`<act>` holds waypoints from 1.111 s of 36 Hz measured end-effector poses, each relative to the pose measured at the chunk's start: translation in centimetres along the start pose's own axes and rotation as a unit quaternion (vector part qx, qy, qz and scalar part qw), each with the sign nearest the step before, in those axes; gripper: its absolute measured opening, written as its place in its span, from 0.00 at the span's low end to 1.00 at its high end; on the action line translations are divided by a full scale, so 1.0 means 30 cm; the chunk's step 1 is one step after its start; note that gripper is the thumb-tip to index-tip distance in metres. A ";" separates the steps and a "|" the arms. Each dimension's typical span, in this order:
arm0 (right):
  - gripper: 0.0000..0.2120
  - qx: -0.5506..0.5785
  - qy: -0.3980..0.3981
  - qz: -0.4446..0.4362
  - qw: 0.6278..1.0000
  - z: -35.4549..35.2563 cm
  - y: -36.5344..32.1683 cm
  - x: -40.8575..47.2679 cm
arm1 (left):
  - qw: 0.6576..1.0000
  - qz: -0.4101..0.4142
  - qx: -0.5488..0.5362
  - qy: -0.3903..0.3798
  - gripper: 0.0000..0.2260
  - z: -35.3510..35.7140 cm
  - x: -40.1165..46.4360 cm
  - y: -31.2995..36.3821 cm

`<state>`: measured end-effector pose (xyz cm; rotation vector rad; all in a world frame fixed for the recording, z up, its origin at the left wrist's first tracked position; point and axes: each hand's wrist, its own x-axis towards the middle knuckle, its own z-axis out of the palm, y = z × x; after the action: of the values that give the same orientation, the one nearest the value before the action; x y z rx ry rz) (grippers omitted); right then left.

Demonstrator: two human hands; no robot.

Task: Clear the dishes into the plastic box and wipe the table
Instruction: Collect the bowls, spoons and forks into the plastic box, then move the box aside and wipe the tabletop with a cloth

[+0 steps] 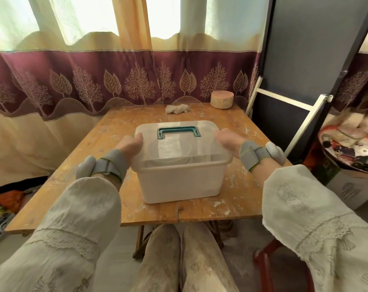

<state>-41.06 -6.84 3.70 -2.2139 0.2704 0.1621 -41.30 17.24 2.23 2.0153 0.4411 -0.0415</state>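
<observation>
Stood near the middle of the wooden surface (238,199): the plastic box (179,182), translucent, lid (179,144) on, teal handle (178,132) lying flat. Showed faint round shapes through the lid, too blurred to name. Gripped at the lid's left edge by the left hand (130,144), fingers curled over the rim. Gripped likewise at the right edge by the right hand (227,142). Lay toward the far edge, well apart from the box: a crumpled pale cloth (177,108). Sat in the far right corner: a round lidded container (222,99).
</observation>
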 end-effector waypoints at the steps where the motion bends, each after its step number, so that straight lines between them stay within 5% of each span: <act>1: 0.22 -0.013 0.002 0.001 1.000 0.002 -0.003 0.006 | 1.000 0.005 0.021 0.007 0.23 0.005 -0.008 0.009; 13: 0.21 -0.174 0.043 -0.049 0.983 0.031 -0.046 0.039 | 0.998 0.038 0.058 0.009 0.23 0.033 0.020 0.046; 24: 0.16 -0.353 -0.009 -0.103 0.930 0.017 -0.183 0.324 | 0.984 0.000 0.143 -0.105 0.24 0.023 0.258 0.158; 30: 0.21 -0.398 -0.108 -0.091 0.906 0.038 -0.356 0.568 | 0.948 0.019 0.266 -0.174 0.18 0.019 0.540 0.254; 37: 0.19 -0.410 -0.128 -0.098 0.898 0.093 -0.444 0.895 | 0.907 0.030 0.362 -0.214 0.19 0.025 0.875 0.297; 40: 0.19 -0.404 -0.133 -0.101 0.899 0.121 -0.455 1.013 | 0.897 0.021 0.371 -0.241 0.12 0.033 1.001 0.268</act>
<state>-8.31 -0.02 5.52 -2.9758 -0.2319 0.5368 -10.53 21.83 2.09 2.6411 0.0475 -0.7695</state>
